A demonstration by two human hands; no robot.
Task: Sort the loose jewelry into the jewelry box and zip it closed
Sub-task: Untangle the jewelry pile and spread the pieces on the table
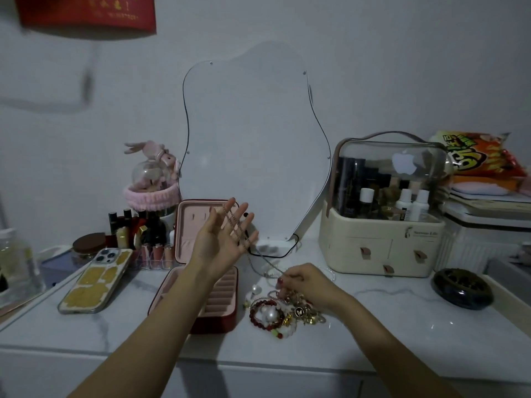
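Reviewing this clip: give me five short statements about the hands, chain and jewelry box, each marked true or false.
1. The jewelry box stands open. True.
2. A chain drapes over the left hand. True.
3. The right hand lies flat and empty. False: its fingers pinch the chain's lower end.
4. The jewelry pile lies inside the box. False: it lies on the counter, right of the box.
5. The phone lies left of the box. True.
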